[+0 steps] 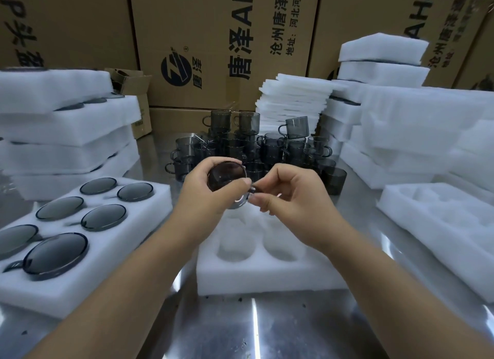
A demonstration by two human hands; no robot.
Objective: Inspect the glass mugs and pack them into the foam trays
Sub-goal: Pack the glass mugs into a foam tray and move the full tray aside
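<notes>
A person's left grip (203,191) curled around a smoky glass mug (227,177), held with one round end facing the camera above an empty foam tray (267,274) on the steel tabletop (267,329), while the right grip (294,195) pinched the mug's handle. At left, a filled tray (141,225) showed six mugs. Loose mugs (270,144) clustered behind the hands, before foam stacks (66,123) and cartons (213,37).
</notes>
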